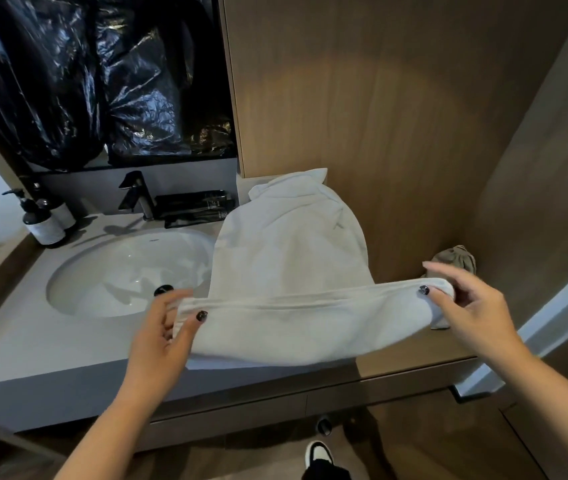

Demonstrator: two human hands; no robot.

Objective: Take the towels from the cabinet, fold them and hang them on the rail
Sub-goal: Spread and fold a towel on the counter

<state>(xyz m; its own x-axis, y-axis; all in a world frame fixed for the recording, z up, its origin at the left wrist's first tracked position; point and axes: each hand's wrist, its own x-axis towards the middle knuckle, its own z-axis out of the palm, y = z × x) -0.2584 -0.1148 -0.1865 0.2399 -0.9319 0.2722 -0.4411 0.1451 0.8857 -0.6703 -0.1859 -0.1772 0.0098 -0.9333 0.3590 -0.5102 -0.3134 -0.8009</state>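
towel [286, 271] on counter [50, 344] right end, near fold lifted off front edge | left hand [164, 337], right hand [466, 306] each pinch a fold end | soft, light, sags between grips; hold at corners

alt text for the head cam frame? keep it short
Two bare hands hold a white terry towel by its near folded edge, the left hand pinching one end and the right hand the other, the rest lying on the grey vanity counter. Beside it are a white oval sink and a black faucet.
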